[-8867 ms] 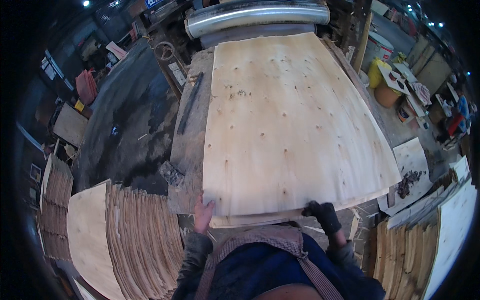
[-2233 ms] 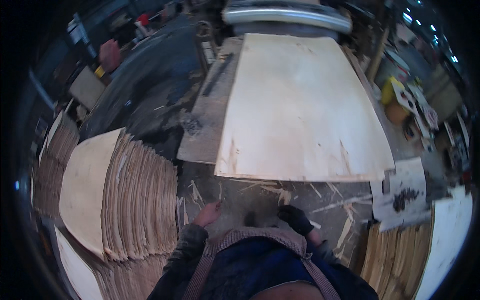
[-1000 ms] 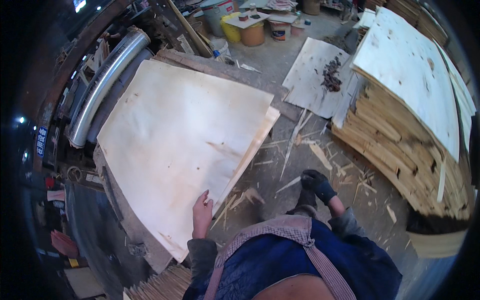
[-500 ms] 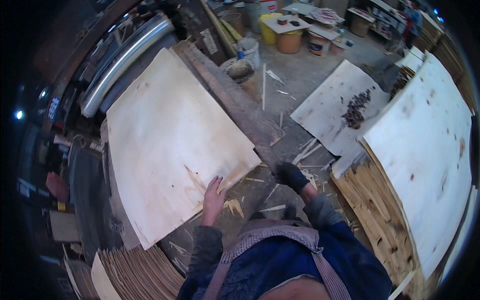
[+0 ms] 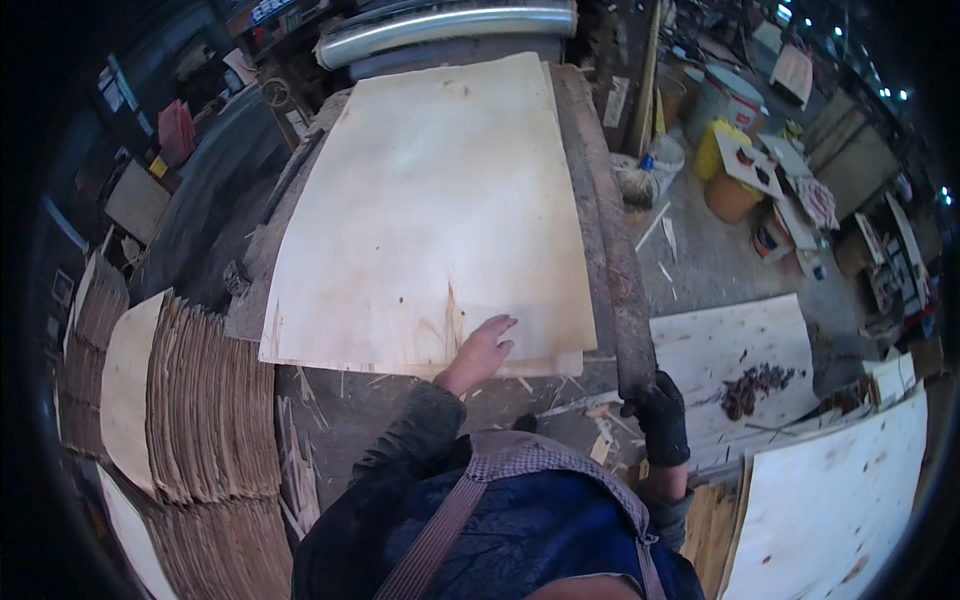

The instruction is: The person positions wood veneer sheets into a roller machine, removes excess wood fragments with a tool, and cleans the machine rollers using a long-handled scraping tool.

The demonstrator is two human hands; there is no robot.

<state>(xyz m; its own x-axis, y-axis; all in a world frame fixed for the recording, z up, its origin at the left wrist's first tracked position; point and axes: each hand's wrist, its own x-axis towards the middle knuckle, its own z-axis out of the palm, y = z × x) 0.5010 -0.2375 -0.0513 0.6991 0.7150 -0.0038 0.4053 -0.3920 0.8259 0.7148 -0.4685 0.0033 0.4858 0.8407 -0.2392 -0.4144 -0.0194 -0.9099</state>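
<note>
A large pale veneer sheet (image 5: 430,220) lies on the bench before me, its far end close to a shiny metal roller (image 5: 450,30). My bare left hand (image 5: 482,352) rests at the sheet's near edge, fingers stretched out, beside a brownish split in the wood. At least one more layer shows under the near right corner. My right hand (image 5: 664,425), in a dark glove, is at the near end of a long brown beam (image 5: 625,290) running along the bench's right side. Its fingers curl round that end, partly hidden by the glove.
Stacked veneer sheets (image 5: 215,400) stand at the left. At the right are a spotted sheet (image 5: 835,490) on a wood pile and another sheet (image 5: 690,355) on the floor with dark scraps. Buckets (image 5: 725,100) and a round drum (image 5: 735,195) stand farther back; splinters litter the floor.
My view has turned left, so the bench and roller now lie straight ahead. My left hand stays by the split at the sheet's near edge; my right stays at the beam's end.
</note>
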